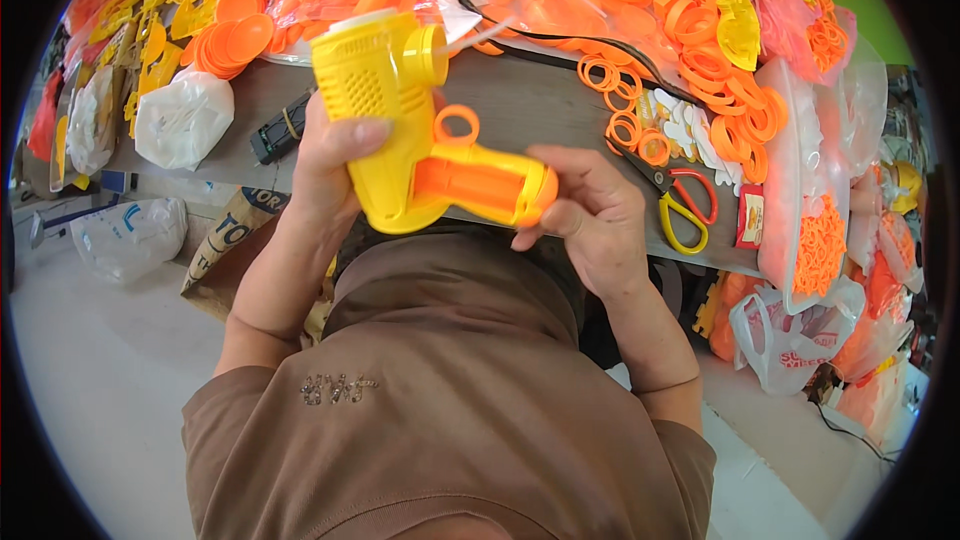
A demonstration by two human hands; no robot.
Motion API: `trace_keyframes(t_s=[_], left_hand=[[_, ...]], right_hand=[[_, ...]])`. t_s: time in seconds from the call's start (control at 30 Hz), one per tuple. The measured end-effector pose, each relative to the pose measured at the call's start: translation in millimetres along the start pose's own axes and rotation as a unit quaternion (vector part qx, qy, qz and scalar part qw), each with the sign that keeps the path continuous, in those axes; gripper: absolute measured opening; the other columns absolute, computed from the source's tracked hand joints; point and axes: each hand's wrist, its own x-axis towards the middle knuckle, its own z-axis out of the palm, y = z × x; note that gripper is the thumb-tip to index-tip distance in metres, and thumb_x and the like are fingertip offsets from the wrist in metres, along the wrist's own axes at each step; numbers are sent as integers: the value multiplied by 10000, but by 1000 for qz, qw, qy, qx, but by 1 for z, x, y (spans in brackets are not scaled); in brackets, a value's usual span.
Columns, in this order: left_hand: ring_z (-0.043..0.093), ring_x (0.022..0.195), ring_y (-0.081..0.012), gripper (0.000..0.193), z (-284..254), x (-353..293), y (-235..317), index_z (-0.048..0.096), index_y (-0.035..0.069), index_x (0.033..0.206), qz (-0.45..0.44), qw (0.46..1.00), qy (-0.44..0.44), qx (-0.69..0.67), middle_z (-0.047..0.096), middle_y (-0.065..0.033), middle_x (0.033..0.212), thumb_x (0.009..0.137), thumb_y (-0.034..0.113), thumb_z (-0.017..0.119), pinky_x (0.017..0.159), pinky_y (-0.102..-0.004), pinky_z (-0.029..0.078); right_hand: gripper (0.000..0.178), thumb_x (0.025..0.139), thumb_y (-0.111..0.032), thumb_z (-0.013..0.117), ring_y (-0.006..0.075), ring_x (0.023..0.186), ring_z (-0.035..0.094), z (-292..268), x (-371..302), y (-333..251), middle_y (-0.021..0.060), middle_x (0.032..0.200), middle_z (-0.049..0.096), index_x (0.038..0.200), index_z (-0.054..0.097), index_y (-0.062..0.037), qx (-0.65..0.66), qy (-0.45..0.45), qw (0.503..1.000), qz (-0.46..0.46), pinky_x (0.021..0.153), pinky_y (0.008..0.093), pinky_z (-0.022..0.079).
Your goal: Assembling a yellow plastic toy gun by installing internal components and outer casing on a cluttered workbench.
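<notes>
A yellow plastic toy housing (390, 185), shaped rather like a hair dryer, is held up in front of me above the bench's near edge. It has a vented body, a short round spout and a handle with an orange inside (470, 185). My left hand (335, 145) is closed round the vented body, its thumb across the front. At the handle's orange end piece (537, 196), the thumb and fingers of my right hand (605, 215) pinch from both sides. An orange ring (457, 124) shows just above the handle; whether it is attached, I cannot tell.
The grey bench (510, 90) carries heaps of orange and yellow plastic parts at the back. Scissors (683, 208) with red and yellow handles lie right, beside loose orange rings (625, 127) and a clear bin (785, 210). A dark tool (278, 135) and white bag (185, 120) lie left.
</notes>
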Motion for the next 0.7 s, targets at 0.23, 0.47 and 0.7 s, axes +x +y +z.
trace_keyframes(t_s=[0.23, 0.47, 0.7], left_hand=[[635, 844, -269, 691, -6, -14, -8, 475, -48, 1188, -135, 988, -35, -65, 603, -198, 990, 615, 293, 654, 770, -363, 541], [636, 841, -274, 698, -2, -15, -15, 467, -49, 1198, -137, 987, -32, -71, 603, -204, 991, 616, 290, 652, 763, -370, 544], [636, 854, -270, 697, -6, -21, -19, 463, -53, 1205, -155, 980, -55, -112, 608, -202, 997, 619, 272, 655, 776, -377, 542]], right_hand=[[361, 817, -19, 678, 196, 952, 618, -3, -23, 7, 144, 1083, 598, 1129, 504, 26, 158, -92, 979, 88, 759, 329, 571], [468, 781, -130, 734, 234, 940, 638, -8, -27, 5, 183, 1084, 609, 1133, 489, 58, 107, -73, 987, 93, 764, 405, 584], [505, 773, -170, 753, 171, 962, 628, -6, -33, 11, 147, 1093, 624, 1151, 499, 47, 94, -68, 990, 83, 846, 304, 515]])
